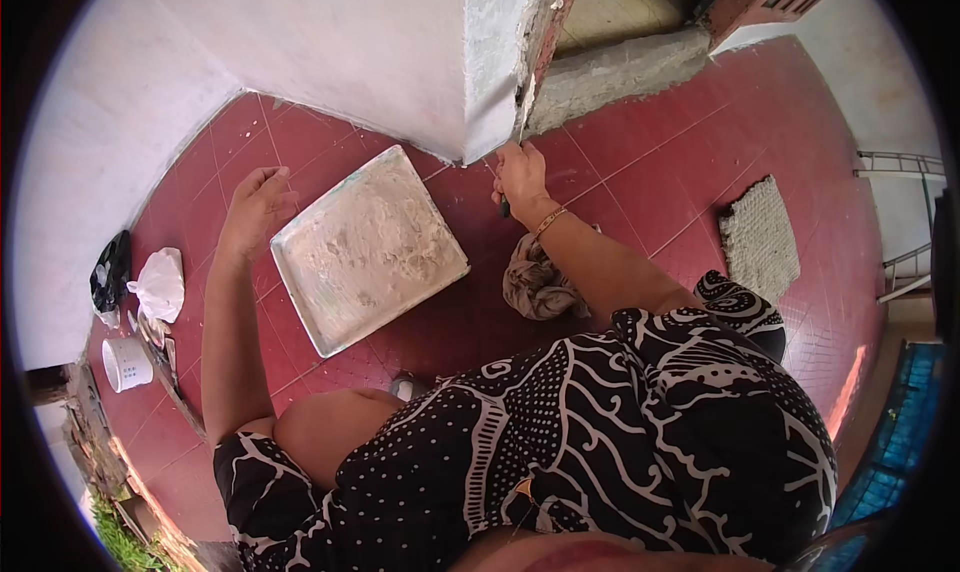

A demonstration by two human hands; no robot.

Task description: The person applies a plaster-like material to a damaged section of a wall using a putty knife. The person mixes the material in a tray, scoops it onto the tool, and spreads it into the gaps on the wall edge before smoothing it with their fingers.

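The right fingers point(515, 159) are clamped on a slim, dark-handled tool point(505, 208), near the chipped wall edge point(521, 94) just beyond; the left fingers point(268, 180), loosely apart, hover beside a rectangular tray point(396, 309) of lumpy, pale paste point(365, 237).

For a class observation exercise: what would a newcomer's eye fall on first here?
First, the pale tray, spread with a lumpy off-white mix, on the red tiled floor left of centre. Next, the black-and-white patterned garment filling the lower middle. Then the right hand, gripping a dark-handled tool near the wall corner above centre.
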